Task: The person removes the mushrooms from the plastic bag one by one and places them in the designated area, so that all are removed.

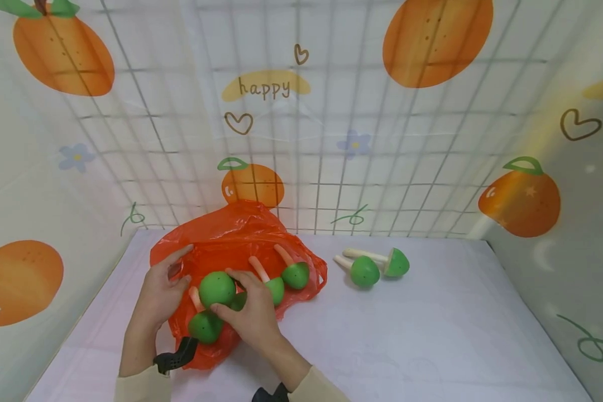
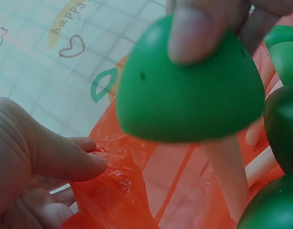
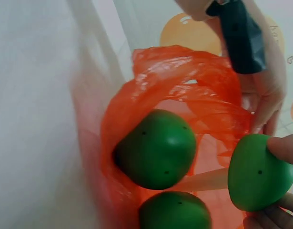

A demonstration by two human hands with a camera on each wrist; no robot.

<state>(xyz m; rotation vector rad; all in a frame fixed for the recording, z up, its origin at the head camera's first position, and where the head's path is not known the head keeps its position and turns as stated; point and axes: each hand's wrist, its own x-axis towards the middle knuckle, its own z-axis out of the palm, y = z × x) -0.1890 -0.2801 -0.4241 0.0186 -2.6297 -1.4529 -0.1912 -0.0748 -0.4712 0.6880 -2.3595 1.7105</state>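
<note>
My right hand (image 1: 255, 315) pinches the green cap of a toy mushroom (image 1: 217, 288) between thumb and fingers, over the mouth of a red plastic bag (image 1: 231, 226). Its pale stem points down toward the bag in the left wrist view. At the bag's left side, my left hand (image 1: 162, 296) holds the thin plastic edge, thumb (image 2: 84, 162) against the film. Several more green-capped mushrooms lie in the bag, one (image 1: 206, 328) near the front, another (image 1: 295, 275) at its right side. The right hand partly covers a cap (image 1: 238, 301).
Two more mushrooms, one in front (image 1: 364, 272) and one behind (image 1: 396, 262), lie on the white table (image 1: 407, 346) right of the bag. A wire grid behind a printed curtain (image 1: 331, 111) stands at the back. Both wrists wear black straps (image 1: 177, 355).
</note>
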